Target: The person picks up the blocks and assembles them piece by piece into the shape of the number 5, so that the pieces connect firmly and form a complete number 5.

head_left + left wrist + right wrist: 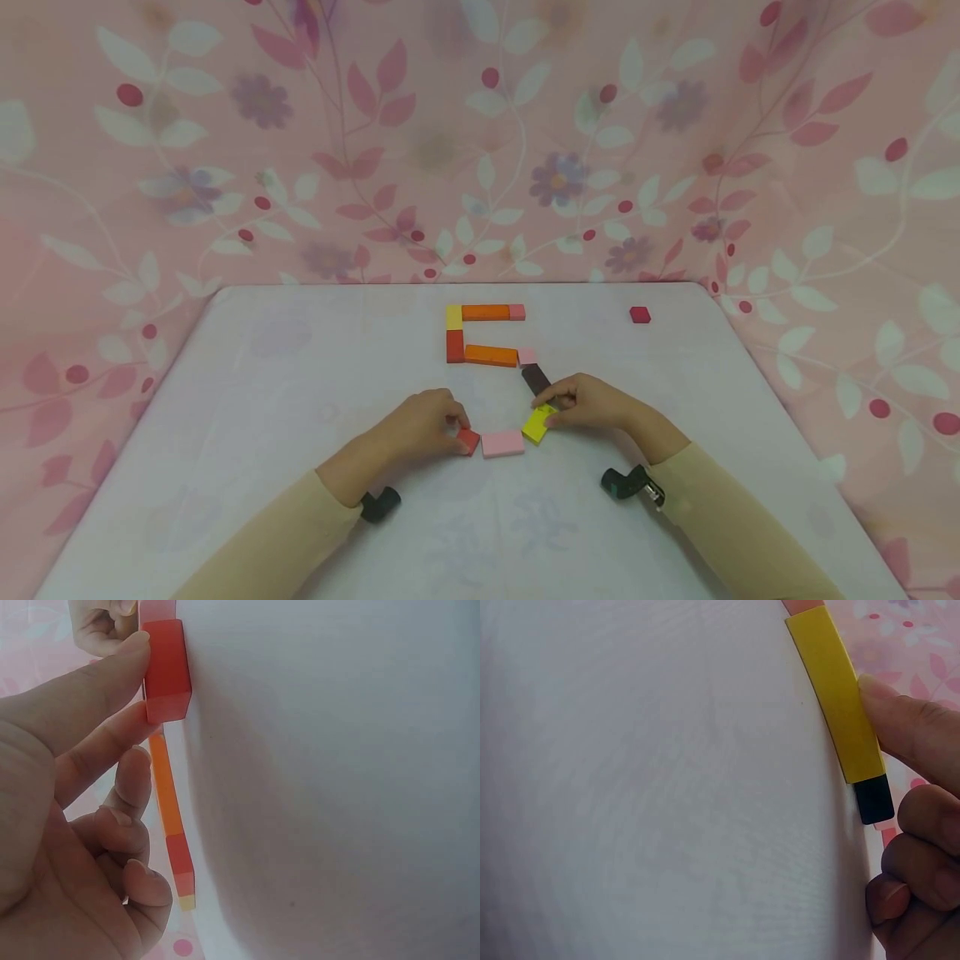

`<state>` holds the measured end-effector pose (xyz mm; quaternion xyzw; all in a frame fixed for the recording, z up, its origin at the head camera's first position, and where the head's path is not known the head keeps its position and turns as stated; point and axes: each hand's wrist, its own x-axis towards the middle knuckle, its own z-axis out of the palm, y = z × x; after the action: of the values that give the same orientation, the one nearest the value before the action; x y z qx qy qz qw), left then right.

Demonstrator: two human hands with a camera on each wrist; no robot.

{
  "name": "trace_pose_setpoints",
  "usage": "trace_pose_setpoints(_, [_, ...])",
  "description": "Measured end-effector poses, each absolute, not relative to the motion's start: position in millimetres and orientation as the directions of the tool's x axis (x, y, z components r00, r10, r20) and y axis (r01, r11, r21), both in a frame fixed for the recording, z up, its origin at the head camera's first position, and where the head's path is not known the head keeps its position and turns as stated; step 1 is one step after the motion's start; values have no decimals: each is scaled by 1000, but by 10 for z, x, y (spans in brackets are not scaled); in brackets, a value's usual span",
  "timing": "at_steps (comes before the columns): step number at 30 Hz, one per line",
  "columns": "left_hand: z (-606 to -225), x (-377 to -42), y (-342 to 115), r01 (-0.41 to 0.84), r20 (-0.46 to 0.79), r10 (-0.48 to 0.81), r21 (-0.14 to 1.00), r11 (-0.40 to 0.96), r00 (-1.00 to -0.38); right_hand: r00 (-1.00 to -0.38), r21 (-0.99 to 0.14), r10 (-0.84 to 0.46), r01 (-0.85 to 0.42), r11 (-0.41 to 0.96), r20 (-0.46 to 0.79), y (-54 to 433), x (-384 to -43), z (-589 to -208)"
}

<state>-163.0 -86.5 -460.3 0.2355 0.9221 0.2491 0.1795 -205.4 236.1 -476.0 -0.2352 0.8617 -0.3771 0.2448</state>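
With thumb and index finger, my left hand (pixel 427 425) pinches a small red block (pixel 166 667) at the left end of a pink block (pixel 502 444). My right hand (pixel 588 402) holds a yellow block (pixel 537 425) by its edge, thumb along one side in the right wrist view. That yellow block slants between the pink block and a dark brown block (pixel 536 380). Above, two orange blocks (pixel 485 312), a pale yellow block (pixel 453 317), a red-orange block (pixel 455 347) and small pink blocks (pixel 527 357) continue the angular line. Right fingers partly cover the brown block's lower end.
A lone dark red block (pixel 640 315) lies at the back right of the white-covered table (pixel 262 375). Pink floral cloth (pixel 480 167) stands behind the table's back edge and along both sides. Dark wrist devices (pixel 624 483) sit below both forearms.
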Motion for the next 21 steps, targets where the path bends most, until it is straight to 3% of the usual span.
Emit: trace_pose_setpoints(21, [-4550,-1577,-849,370,-178,534,542,754,-827,-770,-766,-581,-201,611,-262,2359,-2055,-4739])
